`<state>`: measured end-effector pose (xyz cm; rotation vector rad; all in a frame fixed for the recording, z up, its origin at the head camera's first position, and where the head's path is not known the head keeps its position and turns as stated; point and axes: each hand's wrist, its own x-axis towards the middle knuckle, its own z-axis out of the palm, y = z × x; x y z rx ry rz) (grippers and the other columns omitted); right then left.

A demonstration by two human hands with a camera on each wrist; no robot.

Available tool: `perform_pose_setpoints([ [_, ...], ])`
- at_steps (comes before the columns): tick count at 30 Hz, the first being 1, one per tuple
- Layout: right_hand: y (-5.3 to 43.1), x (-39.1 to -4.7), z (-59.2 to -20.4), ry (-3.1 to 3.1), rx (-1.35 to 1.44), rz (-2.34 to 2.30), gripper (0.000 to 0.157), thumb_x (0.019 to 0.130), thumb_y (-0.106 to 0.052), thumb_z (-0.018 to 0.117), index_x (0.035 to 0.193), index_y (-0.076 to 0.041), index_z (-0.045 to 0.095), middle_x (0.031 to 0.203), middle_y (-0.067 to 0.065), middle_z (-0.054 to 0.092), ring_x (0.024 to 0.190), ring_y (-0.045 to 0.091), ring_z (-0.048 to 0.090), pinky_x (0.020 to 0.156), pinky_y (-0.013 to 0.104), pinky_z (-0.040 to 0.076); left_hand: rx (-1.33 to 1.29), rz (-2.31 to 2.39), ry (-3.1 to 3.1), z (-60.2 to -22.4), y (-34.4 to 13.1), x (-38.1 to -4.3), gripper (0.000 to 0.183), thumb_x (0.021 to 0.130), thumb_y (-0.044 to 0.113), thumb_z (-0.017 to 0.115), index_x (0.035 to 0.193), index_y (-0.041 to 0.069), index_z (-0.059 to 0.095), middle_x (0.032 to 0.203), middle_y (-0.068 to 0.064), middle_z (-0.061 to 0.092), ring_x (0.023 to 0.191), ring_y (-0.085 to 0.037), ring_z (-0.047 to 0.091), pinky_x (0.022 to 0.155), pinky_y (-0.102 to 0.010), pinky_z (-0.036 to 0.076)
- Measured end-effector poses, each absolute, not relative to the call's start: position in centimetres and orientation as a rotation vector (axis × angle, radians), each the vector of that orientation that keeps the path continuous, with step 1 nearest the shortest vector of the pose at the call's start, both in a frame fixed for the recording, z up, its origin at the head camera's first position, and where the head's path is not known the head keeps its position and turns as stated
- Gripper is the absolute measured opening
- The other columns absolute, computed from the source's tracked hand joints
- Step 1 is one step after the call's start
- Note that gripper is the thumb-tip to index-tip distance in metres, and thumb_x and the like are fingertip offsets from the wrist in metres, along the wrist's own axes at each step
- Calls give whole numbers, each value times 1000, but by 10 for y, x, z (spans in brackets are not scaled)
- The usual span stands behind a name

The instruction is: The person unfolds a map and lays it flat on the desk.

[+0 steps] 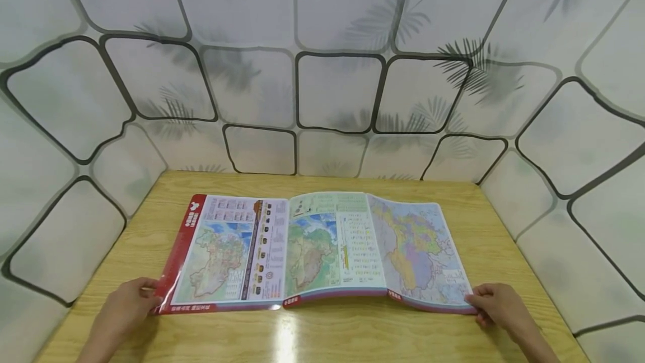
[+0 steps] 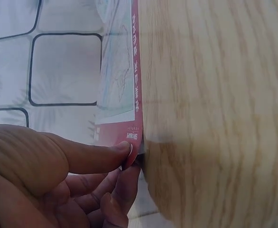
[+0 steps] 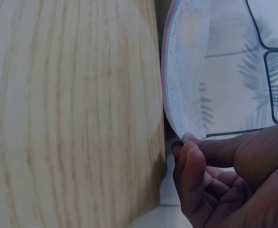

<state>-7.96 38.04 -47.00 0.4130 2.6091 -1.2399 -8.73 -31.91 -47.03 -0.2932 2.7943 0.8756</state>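
Note:
A long folded map [image 1: 332,251] lies spread over the wooden table, three printed panels showing, with a red strip along its left end. My left hand [image 1: 126,306] pinches the near left corner; in the left wrist view the thumb lies on top of the red corner [image 2: 127,137] and the fingers are curled beneath. At the other end my right hand [image 1: 499,306] pinches the near right corner of the map between thumb and fingertips. Seen in the right wrist view, the map's edge [image 3: 164,80] bows up in a curve. Creases raise the middle panel slightly.
The pale wooden table [image 1: 327,335] extends in front of and behind the map. Walls [image 1: 337,94] covered with a stone-and-leaf pattern enclose it at the back and on both sides.

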Motion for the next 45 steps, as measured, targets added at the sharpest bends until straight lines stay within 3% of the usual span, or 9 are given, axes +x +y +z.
perform_pose_setpoints([
  [34, 392, -83, -473, 2638, 473, -1214, 15, 94, -3, 69, 91, 12, 67, 65, 4, 63, 57, 15, 62, 51, 25, 55, -382, 837, 2785, -470, -332, -95, 40, 96, 13, 65, 123, -17, 62, 94, -21, 73, 75, -19, 62, 62, -33, 44],
  [45, 393, -87, -478, 2700, 455, -1066, 16, 93, -7, 70, 86, 8, 68, 61, 2, 62, 54, 15, 62, 50, 25, 54, -470, 829, 2761, -471, -328, -97, 38, 95, 9, 66, 120, -18, 61, 92, -23, 70, 79, -26, 63, 61, -33, 47],
])
